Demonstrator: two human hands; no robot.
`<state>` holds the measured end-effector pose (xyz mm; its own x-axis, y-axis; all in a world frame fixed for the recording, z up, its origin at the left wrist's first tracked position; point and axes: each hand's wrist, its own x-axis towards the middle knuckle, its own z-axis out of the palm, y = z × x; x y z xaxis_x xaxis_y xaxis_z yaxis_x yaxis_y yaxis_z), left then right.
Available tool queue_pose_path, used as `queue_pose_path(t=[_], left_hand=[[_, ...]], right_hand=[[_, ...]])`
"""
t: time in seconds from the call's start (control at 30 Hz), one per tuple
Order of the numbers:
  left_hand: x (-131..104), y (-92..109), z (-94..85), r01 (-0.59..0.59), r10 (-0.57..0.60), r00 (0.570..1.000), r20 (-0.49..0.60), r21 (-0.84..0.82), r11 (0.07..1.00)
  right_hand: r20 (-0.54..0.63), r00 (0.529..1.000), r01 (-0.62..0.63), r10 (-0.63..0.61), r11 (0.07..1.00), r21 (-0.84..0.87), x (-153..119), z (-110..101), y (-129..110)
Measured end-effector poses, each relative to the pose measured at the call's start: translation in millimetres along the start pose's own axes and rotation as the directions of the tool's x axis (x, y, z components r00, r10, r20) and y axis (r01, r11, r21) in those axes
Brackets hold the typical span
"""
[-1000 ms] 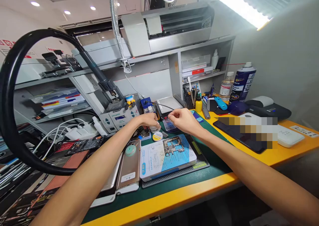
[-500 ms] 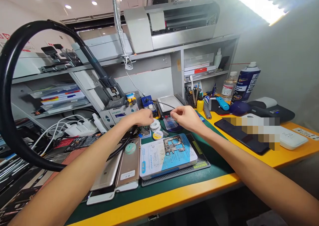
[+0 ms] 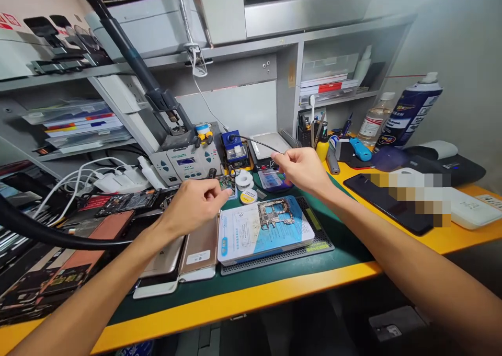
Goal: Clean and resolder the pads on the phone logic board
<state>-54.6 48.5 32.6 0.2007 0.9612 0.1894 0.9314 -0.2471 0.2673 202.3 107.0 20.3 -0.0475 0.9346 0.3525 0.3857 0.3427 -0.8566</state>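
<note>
My left hand (image 3: 196,204) is curled, fingers pressed together, above the back edge of a gold phone back (image 3: 200,246); what it may hold is too small to make out. My right hand (image 3: 300,169) is closed in a pinch near the end of a black cable (image 3: 257,140) that runs from a blue soldering unit (image 3: 234,147); what lies between its fingers is hidden. A circuit board (image 3: 275,213) rests on a blue and white box (image 3: 245,236) on a perforated mat. White solder spools (image 3: 243,181) stand between my hands.
A hot-air station (image 3: 188,162) stands behind my left hand, with a thick black hose looping at the left. Phone parts (image 3: 78,272) are piled at the left. At the right are a black phone (image 3: 384,202), a spray can (image 3: 410,110) and a clear bottle (image 3: 376,118).
My left hand has moved left and towards me, away from the spools. My right hand has risen slightly. The camera view has tilted down and moved closer.
</note>
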Motion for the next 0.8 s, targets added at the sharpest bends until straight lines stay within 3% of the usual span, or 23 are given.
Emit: queue_pose_path(t=[0.17,0.33,0.6,0.8], left_hand=[[-17,7,16.0,-0.235,0.212,0.964,-0.159,-0.147,0.961],[-22,22,30.3,-0.428,0.405,0.902,-0.15,-0.174,0.887],[-16,35,42.7,-0.46,0.455,0.888,-0.072,-0.111,0.881],[-12,30,43.0,-0.481,0.468,0.874,-0.134,-0.087,0.873]], right_hand=[[0.091,0.993,-0.08,0.075,0.995,0.053,5,2,4],[0.083,0.989,-0.13,0.122,0.987,0.091,9,4,10],[0.025,0.994,-0.112,0.109,0.978,0.179,8,6,12],[0.014,0.994,-0.11,0.11,0.964,0.242,8,6,16]])
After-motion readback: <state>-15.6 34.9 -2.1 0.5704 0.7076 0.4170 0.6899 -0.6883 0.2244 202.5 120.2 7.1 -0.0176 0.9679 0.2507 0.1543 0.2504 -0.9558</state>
